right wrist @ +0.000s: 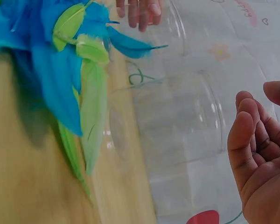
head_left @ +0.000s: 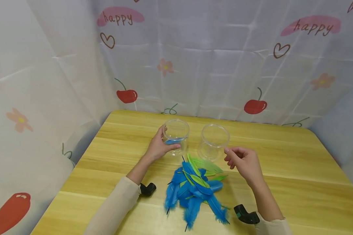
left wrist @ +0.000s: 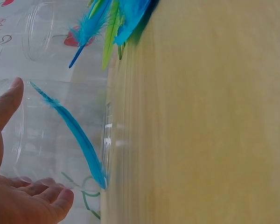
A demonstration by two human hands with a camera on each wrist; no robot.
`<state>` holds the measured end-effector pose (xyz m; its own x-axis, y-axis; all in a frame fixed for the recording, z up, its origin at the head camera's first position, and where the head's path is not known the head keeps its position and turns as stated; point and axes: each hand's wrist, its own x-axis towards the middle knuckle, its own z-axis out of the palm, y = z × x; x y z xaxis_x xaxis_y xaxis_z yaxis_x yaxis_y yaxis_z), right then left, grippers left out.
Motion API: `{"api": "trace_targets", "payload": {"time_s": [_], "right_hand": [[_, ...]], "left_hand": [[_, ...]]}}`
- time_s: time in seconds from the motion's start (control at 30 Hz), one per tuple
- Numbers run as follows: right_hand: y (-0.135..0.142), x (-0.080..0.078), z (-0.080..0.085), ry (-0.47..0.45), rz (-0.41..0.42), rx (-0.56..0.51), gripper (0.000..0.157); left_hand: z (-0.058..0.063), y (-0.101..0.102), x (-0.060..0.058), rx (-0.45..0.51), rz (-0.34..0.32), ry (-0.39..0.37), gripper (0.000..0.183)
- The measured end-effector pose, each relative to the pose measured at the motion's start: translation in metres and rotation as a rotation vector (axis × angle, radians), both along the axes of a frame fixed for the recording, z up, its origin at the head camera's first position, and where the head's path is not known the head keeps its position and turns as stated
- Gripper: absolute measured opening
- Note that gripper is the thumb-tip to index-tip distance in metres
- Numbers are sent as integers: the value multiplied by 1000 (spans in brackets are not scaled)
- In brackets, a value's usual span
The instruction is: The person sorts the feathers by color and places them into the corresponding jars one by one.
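Note:
My left hand (head_left: 160, 145) holds a clear plastic jar (head_left: 176, 125) from its left side, with the thumb across the front and the fingers round the far side. Inside this jar a single blue feather (left wrist: 79, 133) leans at a slant. To the right stands a second clear jar (head_left: 214, 133), with no feather visible in it. Beside that jar's right side is my right hand (head_left: 245, 161), its fingers loosely bent and nothing held between thumb and fingers. A loose pile of blue feathers (head_left: 191, 209) mixed with green feathers (head_left: 207, 165) lies in front of the jars.
The jars and feathers are on a light wooden table (head_left: 297, 195). A white printed curtain (head_left: 206, 75) hangs behind the table's back edge and along its left side. Black wrist devices (head_left: 246, 215) sit by both sleeves.

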<state>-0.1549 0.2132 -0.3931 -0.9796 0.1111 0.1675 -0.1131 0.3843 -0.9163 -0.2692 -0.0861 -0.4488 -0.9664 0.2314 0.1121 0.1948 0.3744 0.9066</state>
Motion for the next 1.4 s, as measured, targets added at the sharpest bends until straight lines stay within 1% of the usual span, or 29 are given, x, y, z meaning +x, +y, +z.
{"api": "trace_targets", "payload": {"time_s": [0.17, 0.4, 0.57, 0.67, 0.77, 0.93, 1.07, 1.17, 1.27, 1.4], "right_hand": [[12, 5, -12, -47, 25, 18, 35], [29, 13, -28, -89, 18, 58, 39], [37, 16, -36, -165, 37, 69, 39], [40, 16, -40, -245, 80, 64, 39], [42, 16, -45, -321, 148, 55, 39], [43, 15, -50, -403, 256, 61, 40], [41, 15, -52, -429, 349, 69, 37], [39, 14, -53, -434, 396, 68, 34], [37, 14, -54, -438, 419, 68, 33], [34, 14, -57, -440, 428, 72, 32]], "left_hand": [[0, 2, 0, -9, 1, -8, 108], [0, 3, 0, -9, -1, -5, 107], [0, 3, -1, -13, -5, -7, 107], [0, 2, 0, -8, -4, -12, 108], [1, 1, 1, -2, -2, -15, 108], [1, 0, 1, -4, -2, -17, 108], [2, 0, 1, -4, 4, -12, 108], [3, 0, 0, -5, 6, -8, 108], [3, 0, -1, -11, 6, -6, 108], [1, 1, -1, -12, 2, -10, 108]]}}
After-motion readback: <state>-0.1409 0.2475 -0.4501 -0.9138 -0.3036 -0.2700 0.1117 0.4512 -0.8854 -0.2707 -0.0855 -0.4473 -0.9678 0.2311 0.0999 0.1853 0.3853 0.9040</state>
